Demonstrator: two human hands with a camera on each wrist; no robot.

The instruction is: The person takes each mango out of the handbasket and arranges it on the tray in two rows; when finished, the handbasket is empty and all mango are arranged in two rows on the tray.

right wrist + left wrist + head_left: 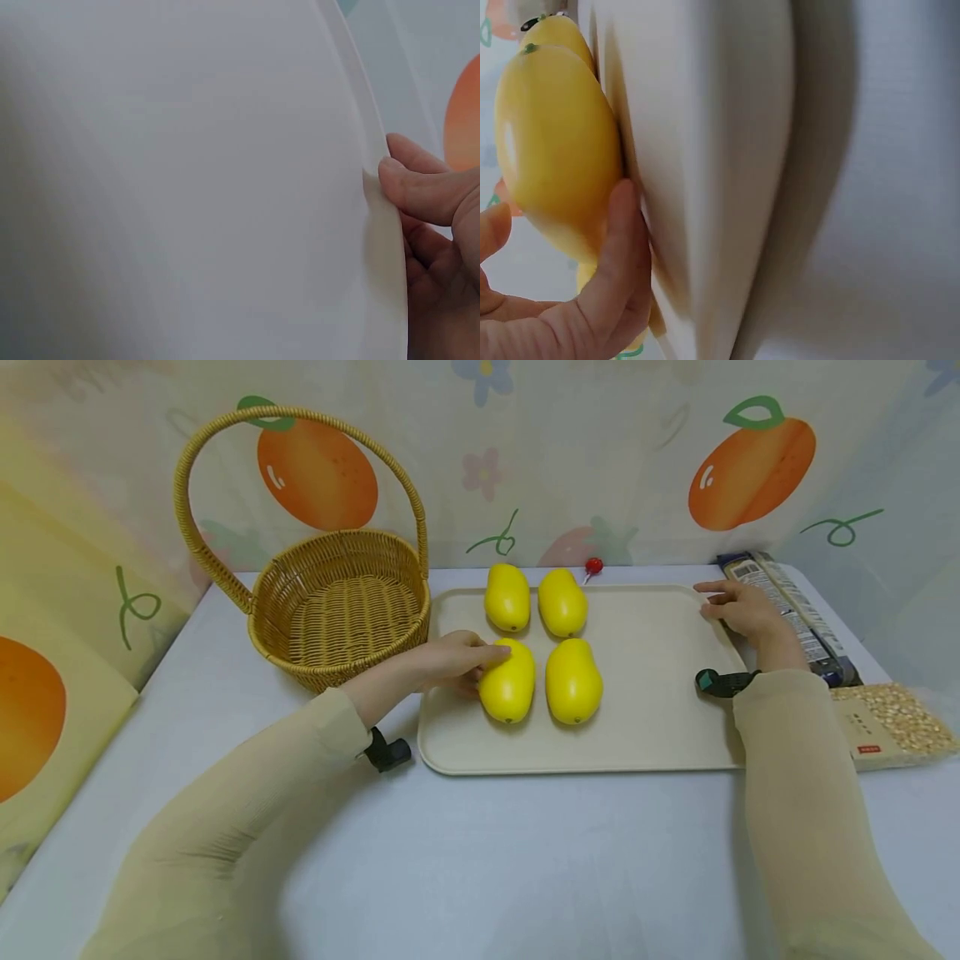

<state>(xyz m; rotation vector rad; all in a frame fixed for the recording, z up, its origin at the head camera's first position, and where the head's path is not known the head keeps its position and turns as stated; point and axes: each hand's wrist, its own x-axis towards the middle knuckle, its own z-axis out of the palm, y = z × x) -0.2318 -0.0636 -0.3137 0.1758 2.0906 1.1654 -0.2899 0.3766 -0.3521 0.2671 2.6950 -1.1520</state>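
Several smooth yellow mangoes stand on a cream tray [652, 710], in two rows in its left half. My left hand [457, 658] is at the front-left mango [508, 689], thumb over its upper left side and fingers along its left. In the left wrist view a finger reaches between that mango [559, 142] and the tray, with the thumb near its other side. My right hand [750, 614] holds the tray's far right corner. Its thumb and fingers pinch the rim [382, 217] in the right wrist view.
An open wicker basket [337, 668] with a tall handle stands left of the tray. A small red ball-shaped item [593, 566] lies behind the tray. Right of it are a dark printed packet [795, 614] and a bag of yellow kernels [892, 722]. A printed curtain hangs behind.
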